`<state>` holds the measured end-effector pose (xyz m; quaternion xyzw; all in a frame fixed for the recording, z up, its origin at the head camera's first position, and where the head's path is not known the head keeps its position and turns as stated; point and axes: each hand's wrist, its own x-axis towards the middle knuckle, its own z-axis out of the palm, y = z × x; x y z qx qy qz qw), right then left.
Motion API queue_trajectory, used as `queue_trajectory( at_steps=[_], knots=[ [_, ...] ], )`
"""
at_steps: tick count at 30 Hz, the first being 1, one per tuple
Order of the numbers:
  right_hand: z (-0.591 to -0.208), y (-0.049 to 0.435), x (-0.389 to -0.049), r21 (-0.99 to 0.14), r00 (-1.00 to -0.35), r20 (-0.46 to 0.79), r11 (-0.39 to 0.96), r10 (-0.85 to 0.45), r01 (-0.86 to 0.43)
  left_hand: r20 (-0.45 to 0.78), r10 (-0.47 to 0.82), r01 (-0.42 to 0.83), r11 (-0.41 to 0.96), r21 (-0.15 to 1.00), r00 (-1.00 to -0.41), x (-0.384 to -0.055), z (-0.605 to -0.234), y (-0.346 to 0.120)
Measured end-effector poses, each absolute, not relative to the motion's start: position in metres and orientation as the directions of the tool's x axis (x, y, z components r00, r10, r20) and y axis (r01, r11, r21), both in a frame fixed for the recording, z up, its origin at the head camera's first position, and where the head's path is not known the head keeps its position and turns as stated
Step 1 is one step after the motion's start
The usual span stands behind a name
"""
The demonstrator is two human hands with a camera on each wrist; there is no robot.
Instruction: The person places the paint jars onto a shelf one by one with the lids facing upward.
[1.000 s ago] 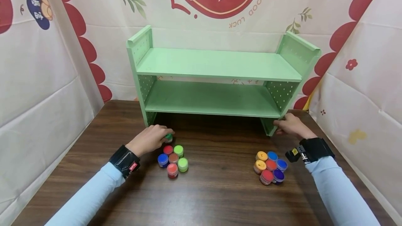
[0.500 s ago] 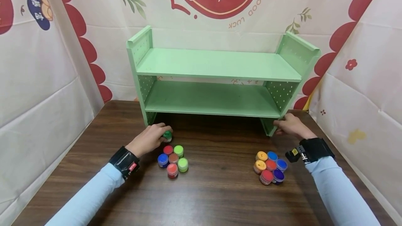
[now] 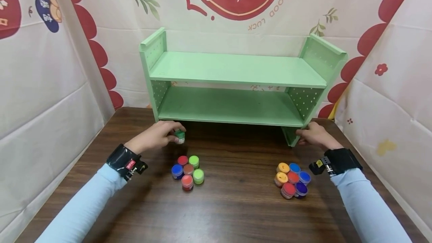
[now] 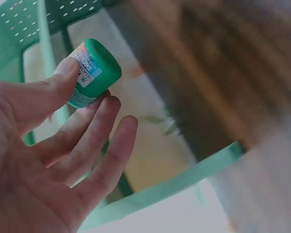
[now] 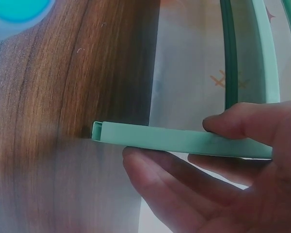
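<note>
One green jar (image 4: 98, 73) is pinched in your left hand (image 3: 153, 136), thumb against the label, nr the front L corner of the green shelf (image 3: 236, 68); the hold leaves much of the jar bare, prob. for easy handling. Your right hand (image 3: 315, 136) grips the shelf's R upright (image 5: 150, 134), thumb one side, fingers the other, likely to steady it. On the table (image 3: 236, 213), six jars (image 3: 188, 169) cluster L of the middle, seven jars (image 3: 293, 177) nearer the R edge, packed close, presumably for reach. Head cam takes in both groups, w/ little of your R grip; R wrist cam shows thumb & fingers flanking the upright. L wrist cam adds the jar's printed label, too small to read from the head.
</note>
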<state>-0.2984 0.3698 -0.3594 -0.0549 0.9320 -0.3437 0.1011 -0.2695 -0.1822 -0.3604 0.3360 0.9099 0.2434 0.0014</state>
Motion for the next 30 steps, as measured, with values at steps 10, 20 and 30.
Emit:
queue_trajectory(
  at_steps=[10,20,30],
  knots=[
    [-0.360,0.370,-0.297,-0.650,-0.972,-0.158,0.759,-0.172,-0.028,0.323,0.597,0.679,0.642,0.357,-0.735,-0.269,-0.321,-0.190],
    [-0.357,0.370,-0.297,-0.653,-0.975,-0.151,0.757,-0.160,-0.023,0.670,0.467,0.766,0.595,0.244,-0.577,-0.258,-0.257,-0.192],
    [-0.359,0.370,-0.296,-0.653,-0.976,-0.137,0.756,-0.171,-0.041,0.771,0.244,0.583,0.789,0.195,-0.589,-0.266,-0.225,-0.182]
  ],
)
